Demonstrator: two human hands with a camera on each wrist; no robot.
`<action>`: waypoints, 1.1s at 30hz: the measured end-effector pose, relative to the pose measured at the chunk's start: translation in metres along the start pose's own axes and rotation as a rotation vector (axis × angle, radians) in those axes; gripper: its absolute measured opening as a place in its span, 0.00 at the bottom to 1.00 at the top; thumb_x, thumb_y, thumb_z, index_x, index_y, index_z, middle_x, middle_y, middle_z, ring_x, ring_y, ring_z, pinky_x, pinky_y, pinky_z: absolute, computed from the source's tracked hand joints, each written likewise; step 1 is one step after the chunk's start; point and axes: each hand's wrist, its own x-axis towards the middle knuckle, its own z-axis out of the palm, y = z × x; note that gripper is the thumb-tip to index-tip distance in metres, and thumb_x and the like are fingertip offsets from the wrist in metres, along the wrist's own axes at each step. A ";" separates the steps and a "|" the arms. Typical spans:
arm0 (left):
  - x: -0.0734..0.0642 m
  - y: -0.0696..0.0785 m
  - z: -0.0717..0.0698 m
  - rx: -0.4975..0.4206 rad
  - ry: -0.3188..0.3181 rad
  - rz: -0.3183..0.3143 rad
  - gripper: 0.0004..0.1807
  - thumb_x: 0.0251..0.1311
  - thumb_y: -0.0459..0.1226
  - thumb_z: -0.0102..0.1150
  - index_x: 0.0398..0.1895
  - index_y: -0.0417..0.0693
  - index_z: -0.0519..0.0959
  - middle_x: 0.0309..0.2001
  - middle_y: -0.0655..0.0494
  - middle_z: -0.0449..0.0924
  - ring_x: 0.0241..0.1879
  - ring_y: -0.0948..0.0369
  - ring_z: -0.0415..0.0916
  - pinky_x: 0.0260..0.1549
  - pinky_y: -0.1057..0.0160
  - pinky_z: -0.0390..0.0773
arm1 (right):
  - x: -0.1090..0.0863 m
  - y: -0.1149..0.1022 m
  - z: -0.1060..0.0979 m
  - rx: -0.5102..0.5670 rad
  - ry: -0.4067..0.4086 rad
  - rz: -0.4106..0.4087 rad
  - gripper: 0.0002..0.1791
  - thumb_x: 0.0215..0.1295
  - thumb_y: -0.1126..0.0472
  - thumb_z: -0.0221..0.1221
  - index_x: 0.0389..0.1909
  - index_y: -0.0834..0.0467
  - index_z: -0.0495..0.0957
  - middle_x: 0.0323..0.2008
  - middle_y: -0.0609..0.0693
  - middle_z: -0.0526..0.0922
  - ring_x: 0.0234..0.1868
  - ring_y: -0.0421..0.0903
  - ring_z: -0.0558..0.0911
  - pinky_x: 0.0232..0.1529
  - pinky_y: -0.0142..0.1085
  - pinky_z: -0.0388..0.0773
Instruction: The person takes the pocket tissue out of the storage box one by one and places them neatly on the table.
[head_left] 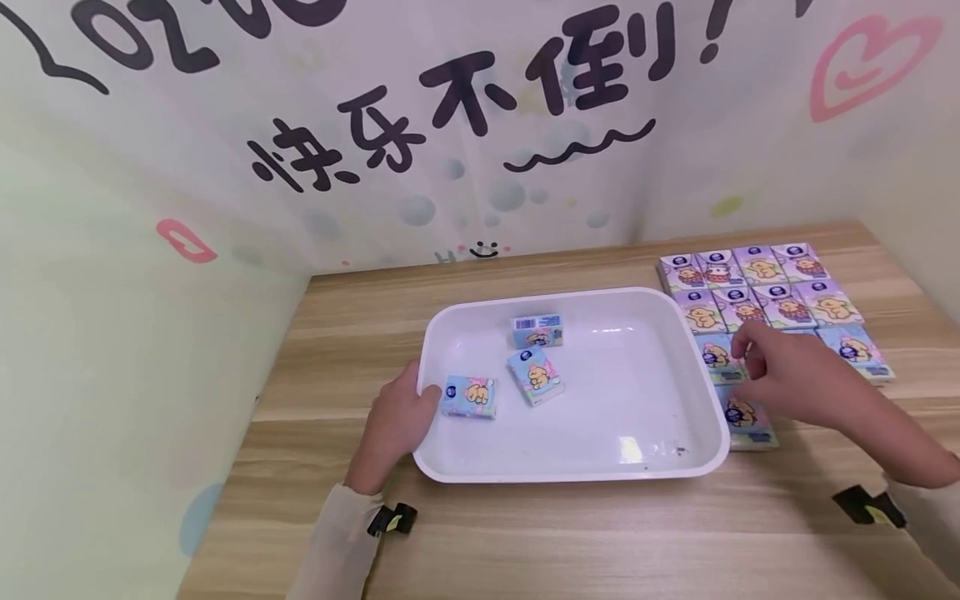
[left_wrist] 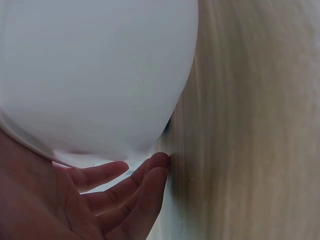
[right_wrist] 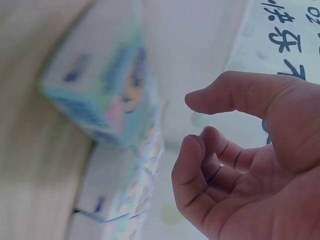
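My left hand [head_left: 399, 417] grips the left rim of a white tray [head_left: 600, 433], thumb over the rim. In the left wrist view its fingers [left_wrist: 117, 200] curl beside the tray's outer wall [left_wrist: 100, 75]. Three small blue packs with a cartoon puppy are in the tray's left half: one pack [head_left: 470, 397] near my thumb, a tilted pack [head_left: 536, 375] and a pack on its edge [head_left: 537, 332]. My right hand [head_left: 798, 375] is over the front rows of packs, beside a blue pack [head_left: 746, 421]. The right wrist view shows its thumb and bent fingers apart, with nothing between them.
Rows of purple packs [head_left: 761, 267] lie behind the blue ones, right beside the tray's right edge. A wooden table [head_left: 600, 542] carries everything. Behind it hangs a printed cloth [head_left: 465, 192], and a pale wall [head_left: 112, 375] borders the left side.
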 end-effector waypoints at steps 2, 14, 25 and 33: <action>0.000 0.001 0.000 -0.001 -0.002 -0.005 0.32 0.80 0.42 0.49 0.84 0.45 0.65 0.59 0.38 0.84 0.31 0.54 0.86 0.23 0.57 0.89 | 0.007 -0.007 -0.004 -0.009 0.009 -0.020 0.27 0.59 0.62 0.76 0.52 0.66 0.73 0.31 0.49 0.78 0.29 0.47 0.75 0.24 0.37 0.75; 0.001 0.001 0.000 0.014 -0.002 0.003 0.33 0.80 0.43 0.49 0.84 0.44 0.65 0.59 0.37 0.84 0.31 0.53 0.86 0.23 0.57 0.89 | 0.048 -0.071 -0.017 -0.065 -0.018 -0.106 0.21 0.63 0.63 0.75 0.53 0.63 0.79 0.34 0.52 0.81 0.33 0.51 0.77 0.28 0.41 0.80; 0.001 0.001 -0.001 0.009 0.003 -0.001 0.33 0.80 0.43 0.48 0.85 0.45 0.64 0.59 0.37 0.84 0.29 0.54 0.86 0.21 0.59 0.88 | 0.086 -0.135 -0.003 -0.108 -0.054 -0.214 0.18 0.65 0.61 0.75 0.53 0.60 0.83 0.39 0.53 0.85 0.37 0.52 0.82 0.33 0.42 0.85; 0.001 0.001 -0.001 -0.004 -0.001 -0.011 0.34 0.80 0.43 0.49 0.86 0.46 0.63 0.59 0.37 0.84 0.30 0.54 0.86 0.21 0.59 0.88 | 0.116 -0.165 0.020 -0.182 -0.062 -0.257 0.21 0.64 0.64 0.77 0.57 0.59 0.86 0.47 0.54 0.87 0.43 0.54 0.84 0.42 0.44 0.88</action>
